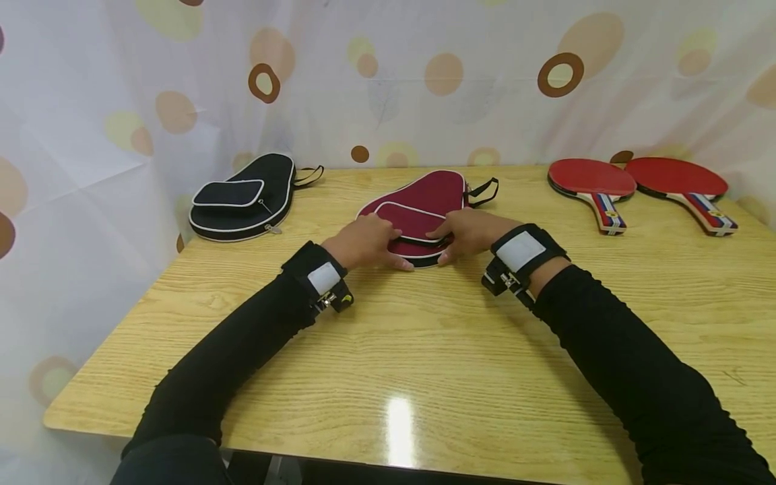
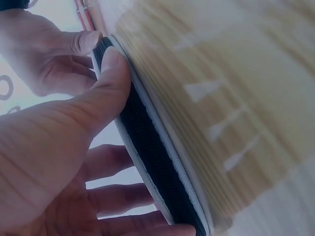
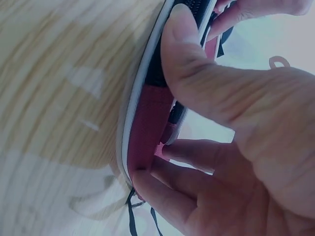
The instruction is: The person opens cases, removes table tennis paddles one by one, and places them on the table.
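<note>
At the centre of the head view, the maroon paddle case lies flat on the wooden worktop, and both hands hold its near edge. The left hand has its grip pinched on the zipped rim, thumb on the edge; the right hand likewise, thumb over fingers. A black case sits at upper left and two red paddles at upper right

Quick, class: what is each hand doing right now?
Left hand: grips the near edge of the maroon paddle case.
Right hand: grips the same case's edge.
</note>
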A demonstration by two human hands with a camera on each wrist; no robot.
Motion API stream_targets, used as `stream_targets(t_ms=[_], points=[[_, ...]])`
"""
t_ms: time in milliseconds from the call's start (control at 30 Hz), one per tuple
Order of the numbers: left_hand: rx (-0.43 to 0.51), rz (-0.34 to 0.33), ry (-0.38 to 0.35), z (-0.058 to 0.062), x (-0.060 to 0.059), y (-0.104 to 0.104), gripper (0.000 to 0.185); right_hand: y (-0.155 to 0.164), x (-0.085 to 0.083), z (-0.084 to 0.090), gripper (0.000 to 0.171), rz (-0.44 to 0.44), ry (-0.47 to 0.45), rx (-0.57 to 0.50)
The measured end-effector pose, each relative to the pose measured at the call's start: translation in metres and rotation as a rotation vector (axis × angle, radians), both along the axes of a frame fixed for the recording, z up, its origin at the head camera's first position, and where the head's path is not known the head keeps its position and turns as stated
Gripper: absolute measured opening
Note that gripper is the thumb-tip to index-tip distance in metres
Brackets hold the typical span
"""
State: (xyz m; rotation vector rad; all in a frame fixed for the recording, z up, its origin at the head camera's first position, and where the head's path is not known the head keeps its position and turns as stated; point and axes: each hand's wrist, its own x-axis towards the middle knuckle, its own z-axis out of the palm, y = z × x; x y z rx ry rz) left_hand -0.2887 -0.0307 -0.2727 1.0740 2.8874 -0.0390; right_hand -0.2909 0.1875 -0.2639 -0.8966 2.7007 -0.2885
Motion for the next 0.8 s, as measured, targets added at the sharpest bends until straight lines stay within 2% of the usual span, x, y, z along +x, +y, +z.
stream_targets(t_ms=[200,467,667,800], points=[[0.003,0.014,0.026,0.0,0.003,0.006,0.06,0.001,0.001,0.003,0.056,-0.004,0.014,0.024],[0.043,0.071,0.037,0.002,0.009,0.017,0.055,0.002,0.004,0.006,0.053,-0.044,0.009,0.059],[0.041,0.099,0.039,0.003,0.011,0.021,0.053,0.0,0.005,0.007,0.067,-0.072,-0.049,0.07],[0.038,0.108,0.045,0.003,0.012,0.024,0.055,-0.002,0.005,0.006,0.072,-0.088,-0.039,0.064]])
